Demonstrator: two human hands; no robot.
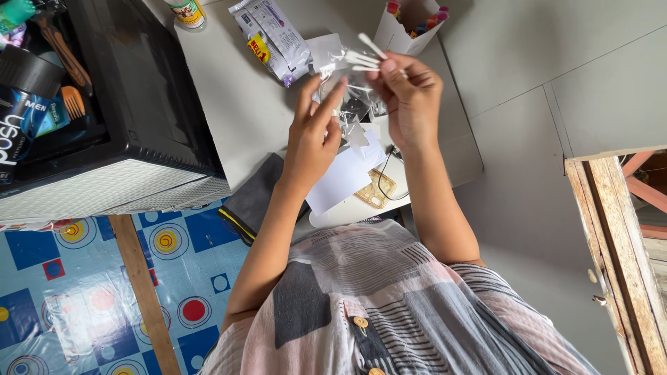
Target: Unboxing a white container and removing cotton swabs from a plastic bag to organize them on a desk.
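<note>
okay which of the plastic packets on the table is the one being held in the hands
The clear plastic packet with white sticks poking out, held up between the left hand and right hand. The printed grey packet lies untouched on the table.

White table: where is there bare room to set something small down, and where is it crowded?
The white table is bare between the black box and the printed plastic packet, left of the left hand. Another bare strip lies along its right edge, below the open cardboard box of coloured pens. Under both hands it is crowded: white paper sheet, clear plastic wrapper; the right hand is above them.
</note>
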